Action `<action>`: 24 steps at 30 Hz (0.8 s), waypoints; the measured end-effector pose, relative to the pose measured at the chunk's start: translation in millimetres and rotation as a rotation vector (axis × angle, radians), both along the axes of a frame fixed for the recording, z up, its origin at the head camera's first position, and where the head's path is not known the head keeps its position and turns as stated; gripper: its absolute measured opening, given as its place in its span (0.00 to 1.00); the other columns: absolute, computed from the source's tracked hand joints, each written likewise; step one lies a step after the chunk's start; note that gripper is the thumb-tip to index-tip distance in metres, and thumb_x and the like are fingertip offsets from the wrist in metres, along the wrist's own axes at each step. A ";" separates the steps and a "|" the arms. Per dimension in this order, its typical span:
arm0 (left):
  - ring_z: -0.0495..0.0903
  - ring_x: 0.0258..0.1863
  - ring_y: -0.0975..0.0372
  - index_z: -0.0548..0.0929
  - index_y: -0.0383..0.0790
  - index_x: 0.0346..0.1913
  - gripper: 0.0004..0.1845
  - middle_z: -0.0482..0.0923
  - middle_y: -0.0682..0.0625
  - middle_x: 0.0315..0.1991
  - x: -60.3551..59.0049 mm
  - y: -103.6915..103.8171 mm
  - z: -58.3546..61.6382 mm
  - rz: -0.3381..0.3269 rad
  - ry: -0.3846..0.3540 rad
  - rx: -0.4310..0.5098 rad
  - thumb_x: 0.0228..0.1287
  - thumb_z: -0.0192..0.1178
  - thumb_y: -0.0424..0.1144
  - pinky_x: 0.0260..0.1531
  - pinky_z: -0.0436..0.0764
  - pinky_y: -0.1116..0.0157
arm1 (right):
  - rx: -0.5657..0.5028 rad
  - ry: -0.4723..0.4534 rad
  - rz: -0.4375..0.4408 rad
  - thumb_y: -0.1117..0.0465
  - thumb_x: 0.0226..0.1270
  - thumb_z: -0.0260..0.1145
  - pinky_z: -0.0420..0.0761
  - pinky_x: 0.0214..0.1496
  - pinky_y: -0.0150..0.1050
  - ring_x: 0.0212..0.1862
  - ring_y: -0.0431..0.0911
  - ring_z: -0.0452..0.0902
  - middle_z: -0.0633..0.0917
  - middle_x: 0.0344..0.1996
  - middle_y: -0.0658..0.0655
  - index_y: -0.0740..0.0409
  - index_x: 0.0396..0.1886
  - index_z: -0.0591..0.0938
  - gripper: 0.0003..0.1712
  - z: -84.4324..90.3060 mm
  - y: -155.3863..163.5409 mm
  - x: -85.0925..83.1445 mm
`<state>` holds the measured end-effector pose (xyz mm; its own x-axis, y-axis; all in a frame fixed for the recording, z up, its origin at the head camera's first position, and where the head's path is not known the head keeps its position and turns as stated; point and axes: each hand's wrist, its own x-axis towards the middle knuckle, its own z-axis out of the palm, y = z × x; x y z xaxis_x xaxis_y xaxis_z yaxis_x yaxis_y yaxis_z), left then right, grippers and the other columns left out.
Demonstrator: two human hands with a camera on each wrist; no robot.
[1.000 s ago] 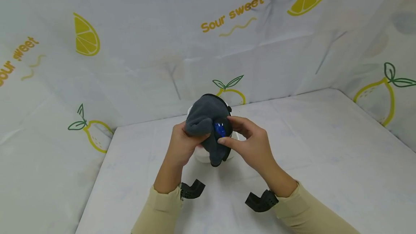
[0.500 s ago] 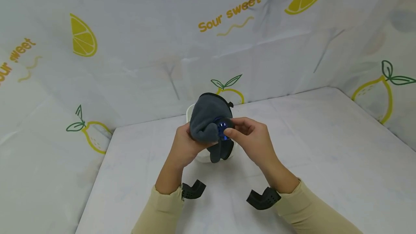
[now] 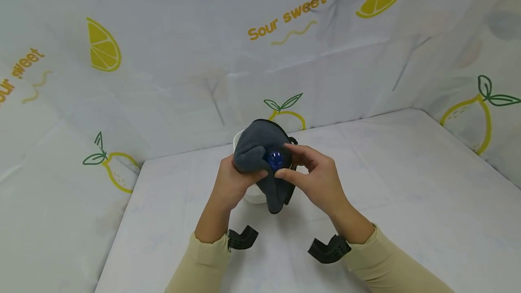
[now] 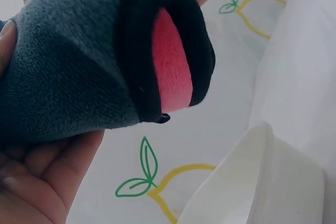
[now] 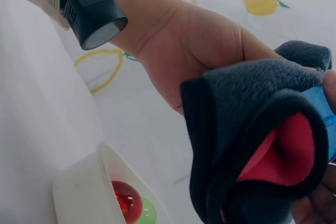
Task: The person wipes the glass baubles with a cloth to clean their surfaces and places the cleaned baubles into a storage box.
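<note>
Both hands are at a grey plush cloth (image 3: 260, 141) with black edging, whose pink underside (image 4: 170, 66) shows in the left wrist view. My left hand (image 3: 229, 184) grips the bunched cloth from the left, thumb in front. On the right, my right hand (image 3: 315, 173) pinches a glossy blue ball (image 3: 276, 161) between thumb and fingers, with cloth folded around it. The ball's blue side (image 5: 317, 106) also shows at the edge of the right wrist view. Part of the ball is hidden by cloth and fingers.
Behind and below the cloth stands a white tub (image 3: 254, 197), holding a red ball (image 5: 127, 203) and a green ball (image 5: 149, 212). It rests on a white-covered table (image 3: 390, 202). A lemon-print curtain (image 3: 183, 80) hangs at the back and sides.
The cloth shifts and twists around the blue ball between the hands, its lower flap now hanging further down. The right thumb has slid lower on the ball.
</note>
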<state>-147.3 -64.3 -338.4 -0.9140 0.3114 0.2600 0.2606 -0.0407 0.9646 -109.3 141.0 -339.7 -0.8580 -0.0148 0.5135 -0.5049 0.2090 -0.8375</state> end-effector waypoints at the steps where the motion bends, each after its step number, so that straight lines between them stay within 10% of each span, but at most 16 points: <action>1: 0.82 0.46 0.57 0.79 0.29 0.55 0.27 0.81 0.38 0.50 -0.1 -0.1 -0.4 -0.004 0.000 0.009 0.51 0.74 0.30 0.47 0.84 0.58 | 0.009 0.013 -0.002 0.65 0.50 0.79 0.83 0.48 0.35 0.43 0.42 0.82 0.87 0.41 0.56 0.59 0.58 0.81 0.32 0.3 -0.1 0.5; 19: 0.80 0.30 0.65 0.77 0.25 0.49 0.40 0.82 0.55 0.33 -0.3 1.2 -2.7 -0.008 -0.058 0.112 0.47 0.76 0.58 0.25 0.80 0.68 | 0.142 0.266 0.038 0.71 0.46 0.79 0.75 0.63 0.32 0.60 0.45 0.75 0.82 0.59 0.56 0.58 0.64 0.78 0.41 2.2 0.5 -1.7; 24: 0.80 0.28 0.64 0.78 0.24 0.47 0.27 0.82 0.54 0.32 0.0 2.5 -0.6 0.036 -0.058 0.087 0.53 0.73 0.43 0.24 0.79 0.68 | 0.195 0.322 0.001 0.71 0.45 0.80 0.74 0.64 0.31 0.63 0.47 0.75 0.80 0.62 0.55 0.59 0.63 0.79 0.40 1.4 0.4 -1.9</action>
<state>-147.3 -61.8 -339.0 -0.9384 0.2568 0.2311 0.2071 -0.1171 0.9713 -111.2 141.4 -338.3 -0.6527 -0.1398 0.7446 -0.7363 0.3483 -0.5801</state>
